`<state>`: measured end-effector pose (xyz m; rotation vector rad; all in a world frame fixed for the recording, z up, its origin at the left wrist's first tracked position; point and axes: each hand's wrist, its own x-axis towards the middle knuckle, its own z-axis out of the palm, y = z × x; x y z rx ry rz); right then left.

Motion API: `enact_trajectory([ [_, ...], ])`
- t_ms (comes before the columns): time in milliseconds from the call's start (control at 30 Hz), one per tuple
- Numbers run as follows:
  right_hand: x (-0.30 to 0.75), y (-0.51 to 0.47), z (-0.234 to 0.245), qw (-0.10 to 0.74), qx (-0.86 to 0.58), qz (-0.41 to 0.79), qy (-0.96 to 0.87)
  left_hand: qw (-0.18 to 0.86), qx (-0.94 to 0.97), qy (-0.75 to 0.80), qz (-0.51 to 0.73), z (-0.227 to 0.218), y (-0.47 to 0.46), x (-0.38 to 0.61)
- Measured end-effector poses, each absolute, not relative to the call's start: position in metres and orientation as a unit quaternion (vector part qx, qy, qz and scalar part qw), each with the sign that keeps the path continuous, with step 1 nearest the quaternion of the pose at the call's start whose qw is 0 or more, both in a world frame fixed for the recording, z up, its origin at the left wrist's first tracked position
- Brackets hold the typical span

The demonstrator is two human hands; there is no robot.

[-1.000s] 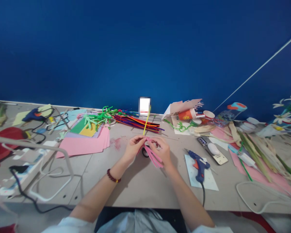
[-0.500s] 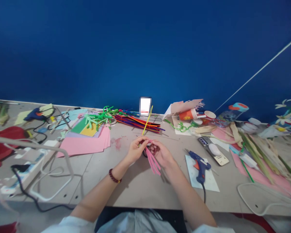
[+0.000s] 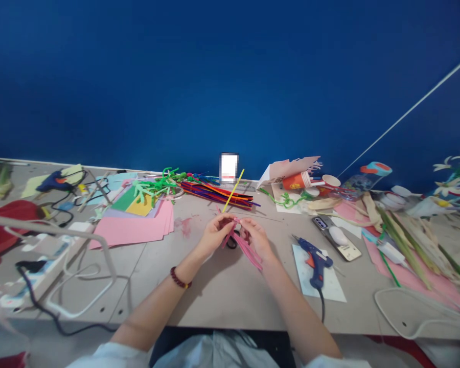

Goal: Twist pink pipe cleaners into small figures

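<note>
Pink strips (image 3: 249,251) (hand-held) partly hide a black loop (image 3: 232,247).

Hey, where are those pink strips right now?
In the head view, the pink strips are just below the middle, held between the left hand and right hand, on the near side of the bundled pipe cleaners.

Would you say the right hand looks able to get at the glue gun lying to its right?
Probably yes: nothing appears to stand between the right hand and the glue gun, which lies uncovered on a pale sheet. The hand does seem busy with the pink strips, though.
</note>
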<state>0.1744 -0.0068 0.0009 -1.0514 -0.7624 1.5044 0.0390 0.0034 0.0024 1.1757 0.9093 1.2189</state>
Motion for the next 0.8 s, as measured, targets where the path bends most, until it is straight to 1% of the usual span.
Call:
enact_trajectory([
  [167, 0.1739, -0.0056, 0.0023, 0.559, -0.464, 0.593, -0.348, 0.574, 0.476, 0.406, 0.528, 0.0019, 0.0043, 0.0379],
  [400, 0.1709, -0.0094, 0.0014, 0.572, -0.467, 0.566, -0.367, 0.575, 0.447, 0.431, 0.533, 0.0008, 0.0039, 0.0401],
  [667, 0.1691, -0.0108, 0.0049, 0.565, -0.458, 0.594, -0.345, 0.552, 0.469, 0.455, 0.518, 0.001, 0.0, 0.0397],
  [800, 0.1691, -0.011, 0.0034, 0.547, -0.446, 0.634, -0.315, 0.528, 0.491, 0.47, 0.51, -0.0002, -0.0013, 0.0406],
])
